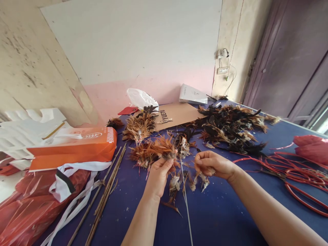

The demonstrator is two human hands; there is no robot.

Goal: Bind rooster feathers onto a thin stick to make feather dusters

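Left hand is pinching a brown feather bunch. Right hand is curled, 3 o'clock from there, can't tell if it's gripping anything.

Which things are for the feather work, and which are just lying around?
Probably for the work:
brown feathers in the left hand
dark feather pile

Seemingly just lying around:
orange bag
white plastic bag
silver box
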